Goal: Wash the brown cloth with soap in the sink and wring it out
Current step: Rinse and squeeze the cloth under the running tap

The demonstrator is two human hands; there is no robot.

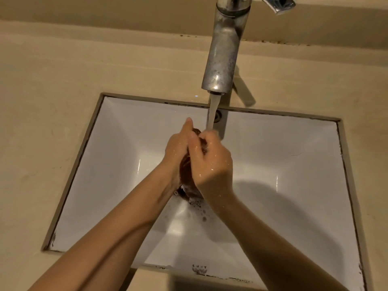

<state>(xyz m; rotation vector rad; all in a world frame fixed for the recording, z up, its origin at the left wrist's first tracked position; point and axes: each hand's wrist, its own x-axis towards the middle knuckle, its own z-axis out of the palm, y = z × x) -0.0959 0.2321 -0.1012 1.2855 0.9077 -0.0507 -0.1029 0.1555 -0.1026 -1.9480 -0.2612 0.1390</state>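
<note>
Head view. A white rectangular sink (273,164) is set under a beige counter (52,101). A metal tap (224,49) stands at the back edge, and water (212,111) runs from its spout in a steady stream onto the top of the right hand.

Both hands are over the middle of the basin, pressed together around the brown cloth (185,171). The left hand (178,148) lies against the cloth's left side, fingers extended upward and closed flat on it. The right hand (212,162) wraps the cloth from the right, fingers curled tight over its upper end. The cloth is bunched into a compact wad between the palms; only its top edge, a strip between the hands and its lower end are visible. Both hands are wet.

Suds (199,208) lie in the basin bottom directly below the cloth. The drain is hidden behind the hands and cloth.
</note>
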